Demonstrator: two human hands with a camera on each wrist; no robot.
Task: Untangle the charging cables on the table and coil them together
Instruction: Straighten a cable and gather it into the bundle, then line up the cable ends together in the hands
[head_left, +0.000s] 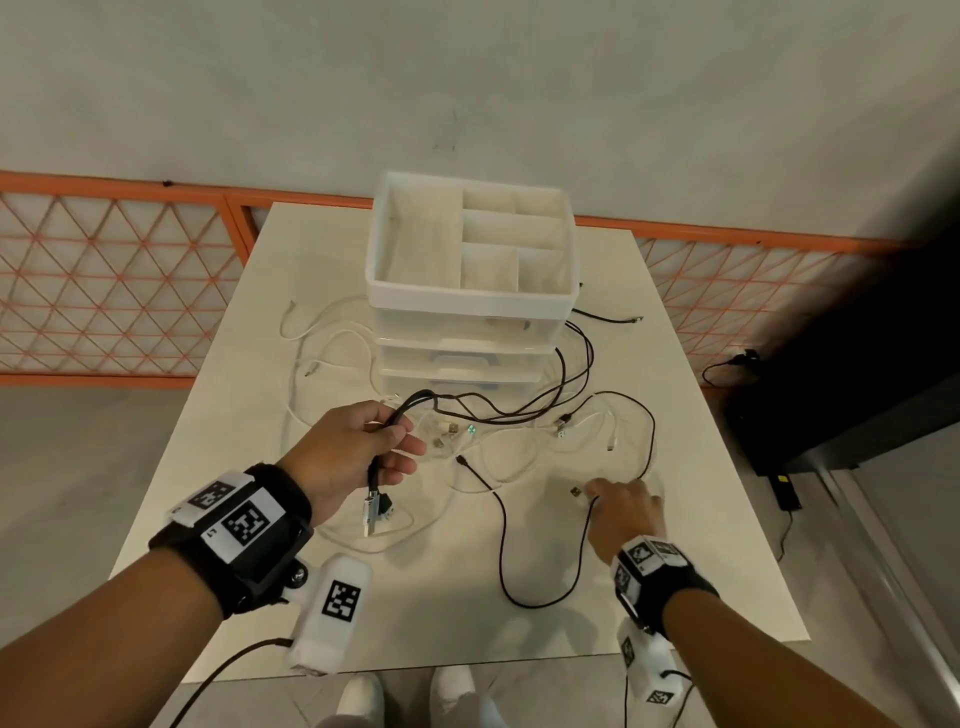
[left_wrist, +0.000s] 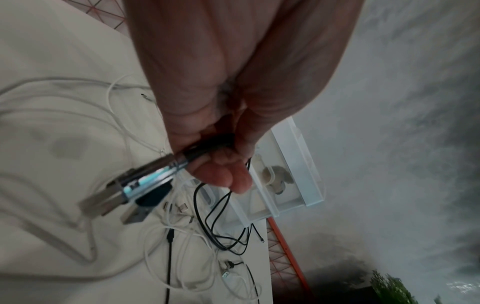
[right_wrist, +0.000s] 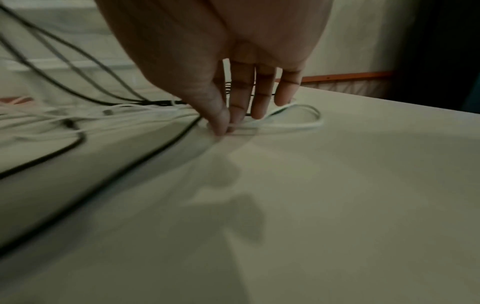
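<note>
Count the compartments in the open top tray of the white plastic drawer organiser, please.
6 in the white plastic organiser: one long compartment at left, two small at back right, one wide before them, two at front right. None appears hidden.

black cables (head_left: 524, 410) | white cables (head_left: 332, 338) | white organizer (head_left: 470, 296) | cream table (head_left: 675, 571) | orange lattice fence (head_left: 104, 280)

A white table (head_left: 701, 545) stands under both hands, against a pale grey wall (head_left: 467, 78) beyond them. An orange lattice fence (head_left: 104, 286) runs along the wall's foot, and dark furniture (head_left: 857, 389) stands right of the right hand.
</note>
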